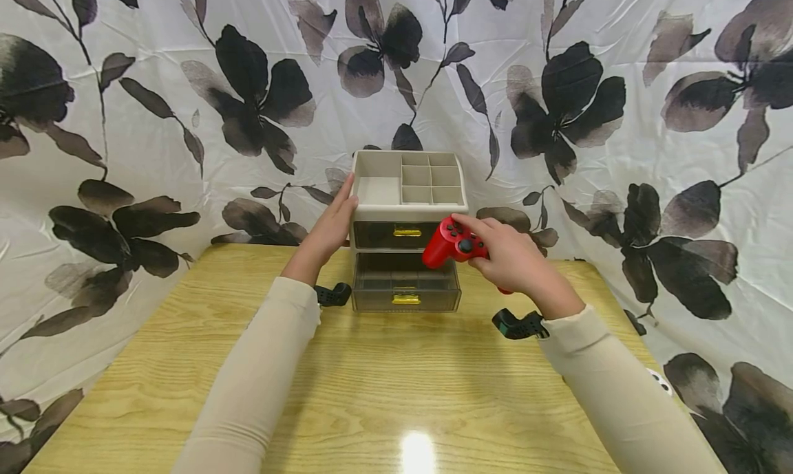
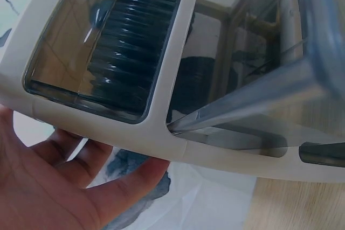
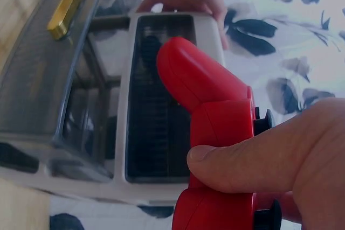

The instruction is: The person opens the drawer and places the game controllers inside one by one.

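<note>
A red game controller with black sticks and buttons is pinched in my right hand, thumb along its edge in the right wrist view. It overlaps the front of a small white drawer cabinet in the head view. The cabinet's lower smoky clear drawer is pulled out, while its upper drawer sits closed. Both have gold handles. My left hand rests along the cabinet's left side, its fingertips at the white frame in the left wrist view.
The cabinet stands at the back of a light wooden table, and its top tray is split into compartments. Behind it hangs a white cloth with dark flowers. A small white object lies at the table's right edge, partly behind the sleeve.
</note>
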Demonstrator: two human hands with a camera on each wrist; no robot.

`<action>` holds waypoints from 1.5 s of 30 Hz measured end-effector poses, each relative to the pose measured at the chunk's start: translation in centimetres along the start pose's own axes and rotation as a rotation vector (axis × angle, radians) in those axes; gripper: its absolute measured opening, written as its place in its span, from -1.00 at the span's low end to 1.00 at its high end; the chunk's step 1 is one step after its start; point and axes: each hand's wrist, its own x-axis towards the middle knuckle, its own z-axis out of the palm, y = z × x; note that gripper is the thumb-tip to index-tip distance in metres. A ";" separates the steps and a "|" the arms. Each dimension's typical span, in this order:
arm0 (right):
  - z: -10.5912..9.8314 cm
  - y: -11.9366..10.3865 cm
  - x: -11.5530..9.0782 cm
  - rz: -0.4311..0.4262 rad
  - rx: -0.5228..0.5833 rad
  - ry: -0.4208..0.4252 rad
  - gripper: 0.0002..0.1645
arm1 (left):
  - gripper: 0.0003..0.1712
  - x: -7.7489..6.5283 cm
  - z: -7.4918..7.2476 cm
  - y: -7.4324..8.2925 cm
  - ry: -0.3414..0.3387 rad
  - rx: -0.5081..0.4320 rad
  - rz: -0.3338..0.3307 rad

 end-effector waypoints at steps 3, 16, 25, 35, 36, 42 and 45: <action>0.1 -0.5 0.3 -0.003 -0.003 0.009 -0.11 | -0.37 -0.6 0.1 0.6 -0.004 0.000 0.000; 1.0 -2.6 1.9 -0.032 0.020 0.033 -0.09 | -0.37 -0.6 0.1 0.4 0.006 -0.004 -0.007; 1.8 -3.9 2.7 -0.053 0.021 0.060 -0.06 | -0.37 -0.9 0.0 0.8 -0.005 -0.020 -0.009; 2.6 -5.5 3.3 -0.063 0.009 0.086 -0.07 | -0.37 -0.8 -0.1 0.7 0.004 -0.016 -0.014; 2.7 -5.6 3.3 -0.063 0.012 0.087 -0.07 | -0.37 -0.8 -0.1 0.7 0.004 -0.015 -0.014; 3.2 -6.1 3.5 -0.066 -0.002 0.088 -0.08 | -0.37 -0.9 -0.1 0.6 -0.004 -0.010 -0.008; 3.5 -6.3 3.7 -0.070 -0.015 0.092 -0.09 | -0.37 -0.9 -0.2 0.5 -0.005 -0.011 -0.009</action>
